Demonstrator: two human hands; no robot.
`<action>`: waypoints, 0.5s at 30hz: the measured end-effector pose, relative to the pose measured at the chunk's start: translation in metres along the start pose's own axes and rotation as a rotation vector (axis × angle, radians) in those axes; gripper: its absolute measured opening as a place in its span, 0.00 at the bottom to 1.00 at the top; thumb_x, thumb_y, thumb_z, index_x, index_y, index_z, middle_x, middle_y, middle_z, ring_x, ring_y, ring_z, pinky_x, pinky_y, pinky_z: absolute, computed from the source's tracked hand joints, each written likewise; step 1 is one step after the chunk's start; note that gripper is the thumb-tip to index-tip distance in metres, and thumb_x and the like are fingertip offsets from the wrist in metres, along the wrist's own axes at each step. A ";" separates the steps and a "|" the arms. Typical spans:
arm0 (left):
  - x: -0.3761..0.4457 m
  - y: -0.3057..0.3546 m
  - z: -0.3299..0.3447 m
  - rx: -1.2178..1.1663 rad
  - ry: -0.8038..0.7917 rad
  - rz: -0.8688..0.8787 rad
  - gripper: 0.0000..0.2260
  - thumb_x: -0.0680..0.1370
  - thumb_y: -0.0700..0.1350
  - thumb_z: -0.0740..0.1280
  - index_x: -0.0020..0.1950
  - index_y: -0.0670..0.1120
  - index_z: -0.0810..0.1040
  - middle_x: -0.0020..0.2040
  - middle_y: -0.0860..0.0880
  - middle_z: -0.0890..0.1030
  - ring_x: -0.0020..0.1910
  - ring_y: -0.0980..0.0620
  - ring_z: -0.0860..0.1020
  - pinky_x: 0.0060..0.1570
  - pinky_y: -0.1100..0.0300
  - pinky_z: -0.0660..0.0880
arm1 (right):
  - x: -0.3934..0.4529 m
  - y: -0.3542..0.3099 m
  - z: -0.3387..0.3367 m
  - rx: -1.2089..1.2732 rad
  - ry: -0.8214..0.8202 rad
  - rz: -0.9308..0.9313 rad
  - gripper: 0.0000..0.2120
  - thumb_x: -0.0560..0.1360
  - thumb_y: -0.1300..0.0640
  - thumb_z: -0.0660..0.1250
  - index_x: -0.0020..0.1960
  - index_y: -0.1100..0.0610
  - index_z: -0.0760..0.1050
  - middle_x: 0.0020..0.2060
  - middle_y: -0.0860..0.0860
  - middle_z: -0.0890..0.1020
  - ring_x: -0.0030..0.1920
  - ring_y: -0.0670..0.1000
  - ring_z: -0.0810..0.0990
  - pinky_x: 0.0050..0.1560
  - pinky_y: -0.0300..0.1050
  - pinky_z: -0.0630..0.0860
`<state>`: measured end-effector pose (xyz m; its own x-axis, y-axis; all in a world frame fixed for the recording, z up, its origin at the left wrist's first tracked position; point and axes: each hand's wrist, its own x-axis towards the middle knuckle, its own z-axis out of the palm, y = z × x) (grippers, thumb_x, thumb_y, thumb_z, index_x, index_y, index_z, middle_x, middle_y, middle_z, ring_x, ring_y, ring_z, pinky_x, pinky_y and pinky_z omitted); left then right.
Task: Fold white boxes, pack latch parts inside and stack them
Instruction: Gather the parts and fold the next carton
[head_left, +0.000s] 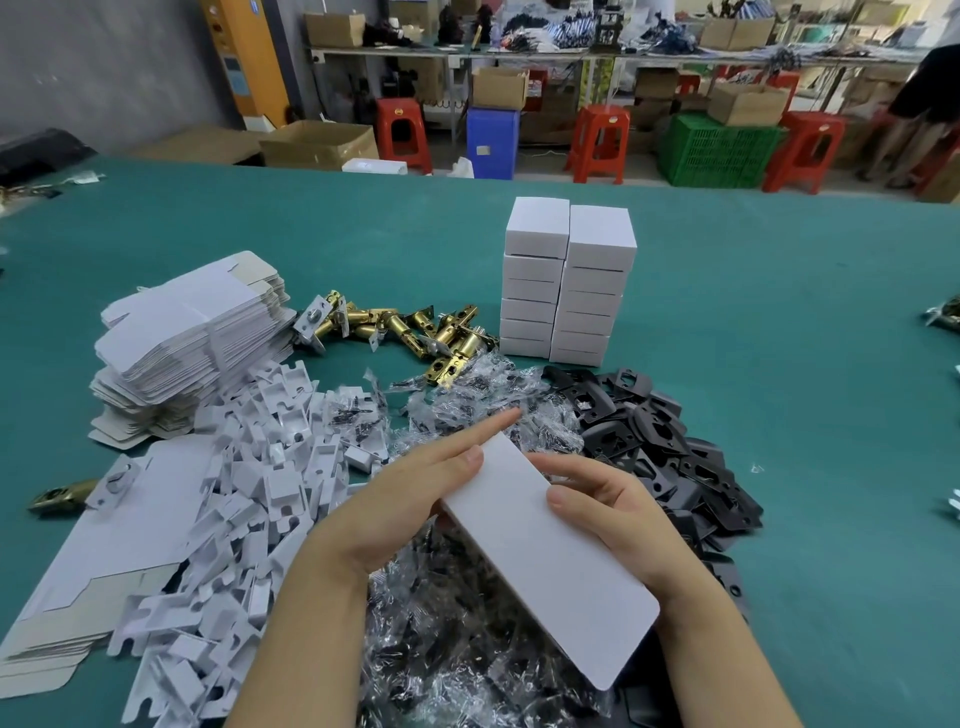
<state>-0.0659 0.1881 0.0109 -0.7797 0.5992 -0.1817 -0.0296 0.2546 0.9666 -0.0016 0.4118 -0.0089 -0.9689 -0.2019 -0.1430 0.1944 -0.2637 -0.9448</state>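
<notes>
Both bare forearms enter from bottom edge, converging toward centre. Left hand (410, 493): palm turned inward, index finger extended straight forward, thumb lying flat. Right hand (618, 512): fingers curled, thumb on top. Undersides of both hands hidden; grip there probably pinching.

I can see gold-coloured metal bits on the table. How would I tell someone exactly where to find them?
Start at the two stacks of closed white boxes standing mid-table on the green table. Just to their left, between them and the pile of flat box blanks, lie the brass latch bolts. They are the only shiny gold pieces; the neighbouring piles are white, clear plastic or black.
</notes>
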 end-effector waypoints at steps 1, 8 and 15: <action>0.000 0.000 -0.001 0.004 -0.002 -0.008 0.17 0.82 0.60 0.61 0.70 0.72 0.72 0.65 0.62 0.79 0.62 0.52 0.78 0.69 0.52 0.71 | 0.000 0.000 0.000 -0.002 0.007 0.002 0.17 0.74 0.57 0.72 0.62 0.49 0.84 0.51 0.58 0.86 0.46 0.56 0.87 0.42 0.47 0.82; 0.000 0.006 0.005 0.072 -0.077 -0.001 0.30 0.73 0.77 0.56 0.75 0.72 0.64 0.77 0.67 0.64 0.76 0.59 0.65 0.78 0.46 0.58 | 0.003 0.002 0.002 -0.002 0.024 0.011 0.16 0.73 0.56 0.73 0.60 0.48 0.85 0.50 0.58 0.87 0.45 0.56 0.86 0.42 0.47 0.83; -0.006 0.006 0.010 0.029 -0.108 0.015 0.23 0.77 0.67 0.63 0.70 0.80 0.62 0.73 0.70 0.68 0.69 0.61 0.73 0.72 0.49 0.69 | 0.001 0.002 -0.001 -0.008 0.028 -0.010 0.16 0.74 0.57 0.71 0.61 0.49 0.84 0.50 0.58 0.87 0.45 0.55 0.87 0.41 0.46 0.82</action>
<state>-0.0557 0.1937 0.0162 -0.7082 0.6807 -0.1871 0.0008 0.2657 0.9640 -0.0019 0.4125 -0.0114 -0.9747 -0.1727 -0.1417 0.1835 -0.2576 -0.9487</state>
